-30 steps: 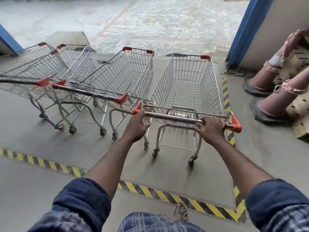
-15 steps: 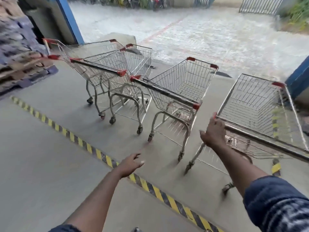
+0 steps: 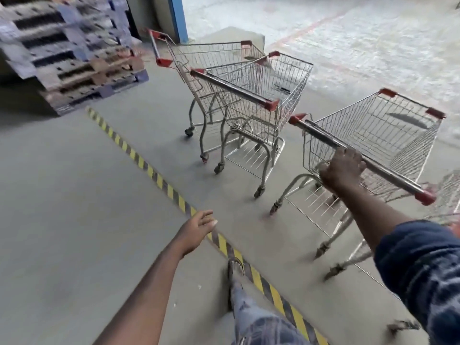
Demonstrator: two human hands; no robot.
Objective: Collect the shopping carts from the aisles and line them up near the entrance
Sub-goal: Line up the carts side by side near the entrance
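Observation:
Several wire shopping carts with red handle ends stand side by side on the concrete floor beyond a striped line. The two leftmost carts [image 3: 251, 95] stand close together. My right hand [image 3: 342, 170] grips the steel handle bar of the cart to their right [image 3: 388, 135], left of the bar's middle. Part of another cart [image 3: 448, 192] shows at the right edge, mostly cut off. My left hand [image 3: 198, 229] hangs free over the floor with its fingers relaxed and holds nothing.
A yellow-and-black floor stripe [image 3: 149, 168] runs diagonally in front of the carts. Stacked pallets [image 3: 74, 58] stand at the far left beside a blue door post [image 3: 178, 18]. Paved ground lies outside past the carts. My sandalled foot [image 3: 235, 267] is on the stripe.
My left hand let go of the cart handle and dropped to my side. The view swung left, and my right hand now holds the neighbouring cart's bar.

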